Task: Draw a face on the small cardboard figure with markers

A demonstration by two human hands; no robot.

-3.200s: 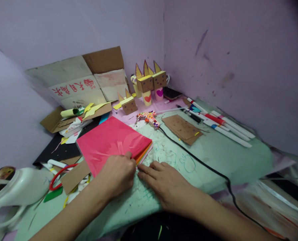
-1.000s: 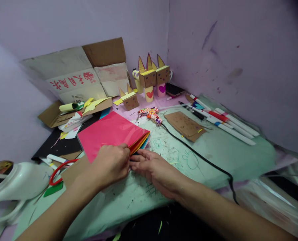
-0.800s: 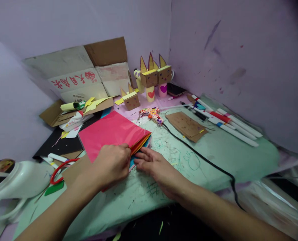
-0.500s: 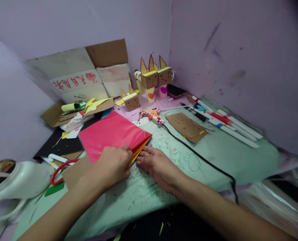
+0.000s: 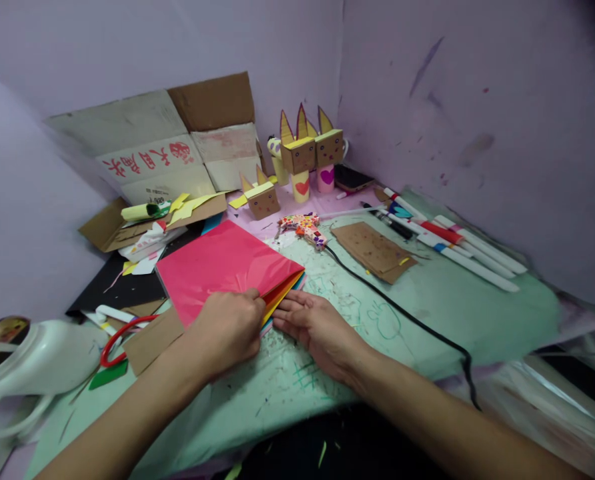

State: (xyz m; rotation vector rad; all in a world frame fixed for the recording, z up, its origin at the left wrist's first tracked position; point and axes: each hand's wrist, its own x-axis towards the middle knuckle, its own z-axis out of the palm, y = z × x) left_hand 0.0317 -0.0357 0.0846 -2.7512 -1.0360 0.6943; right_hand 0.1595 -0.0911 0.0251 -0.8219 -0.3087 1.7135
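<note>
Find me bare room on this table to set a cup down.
Most room: the green cover between the markers and the black cord. Less: between the left hand and the near edge. Crowded: left of the red sheet, with cardboard scraps and a white vessel.

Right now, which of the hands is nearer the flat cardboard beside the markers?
Right. The right hand is on the near side of the cardboard, off to its left, not touching it. The left hand is farther left, gripping the pink-topped paper pack.

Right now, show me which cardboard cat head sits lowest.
The leftmost head, down on the pink surface; the middle head tops a yellow tube, the right head a pink tube.
</note>
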